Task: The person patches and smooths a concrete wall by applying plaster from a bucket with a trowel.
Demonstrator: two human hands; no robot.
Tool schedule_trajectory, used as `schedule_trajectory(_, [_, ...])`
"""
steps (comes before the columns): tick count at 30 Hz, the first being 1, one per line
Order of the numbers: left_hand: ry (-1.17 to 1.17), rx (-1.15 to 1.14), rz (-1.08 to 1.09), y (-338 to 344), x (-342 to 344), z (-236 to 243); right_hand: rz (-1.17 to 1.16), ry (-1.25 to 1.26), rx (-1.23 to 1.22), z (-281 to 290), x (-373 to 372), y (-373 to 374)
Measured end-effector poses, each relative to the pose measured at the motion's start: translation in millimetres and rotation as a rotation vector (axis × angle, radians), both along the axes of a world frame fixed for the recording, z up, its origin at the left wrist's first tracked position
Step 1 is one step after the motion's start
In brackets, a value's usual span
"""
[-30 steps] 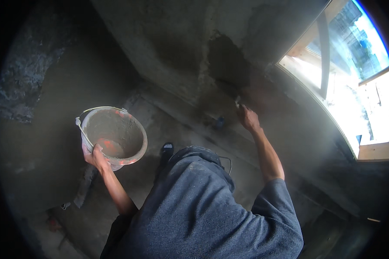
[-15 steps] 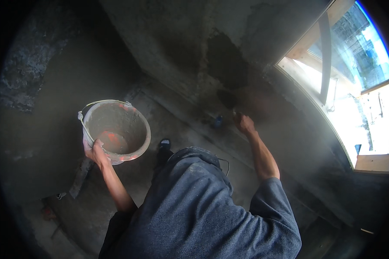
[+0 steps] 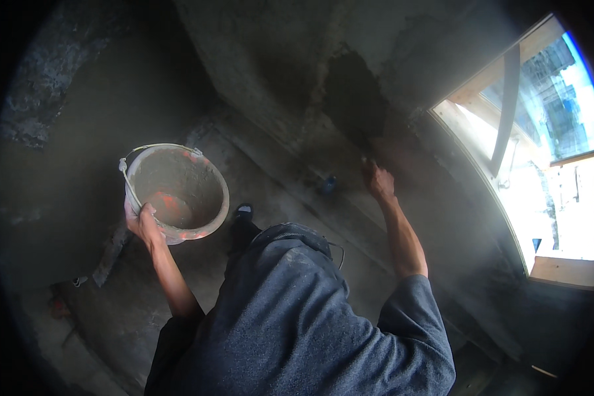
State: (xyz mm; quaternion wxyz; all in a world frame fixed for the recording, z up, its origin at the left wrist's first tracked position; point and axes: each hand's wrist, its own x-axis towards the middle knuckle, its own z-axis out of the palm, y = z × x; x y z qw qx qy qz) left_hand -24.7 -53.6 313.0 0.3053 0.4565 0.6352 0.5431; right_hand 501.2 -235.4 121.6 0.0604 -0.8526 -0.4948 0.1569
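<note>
Bucket, round, pale plastic, coated grey inside with orange-red marks at the bottom: grasped at its near left side by the left hand, mouth tilted toward the viewer, little changed over the last second. Right hand: clenched round the pale end of a slim dark hand tool. Half a second ago the tool sat lower, clear of the dark, ragged-edged patch on the rough grey concrete surface; now it is up by the patch's lower edge. Reading: work centres on that edge, bucket kept to the left. Light is dim; cannot tell whether the tool touches the surface.
</note>
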Motion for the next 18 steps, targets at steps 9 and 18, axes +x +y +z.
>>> schedule_trajectory(9, [0.097,-0.028,0.102,-4,7,-3,0.037,0.052,-0.087,-25,19,-30])
schedule_trajectory(18, [0.093,-0.044,0.072,2,-6,-11,-0.008,-0.040,-0.039,-13,7,11])
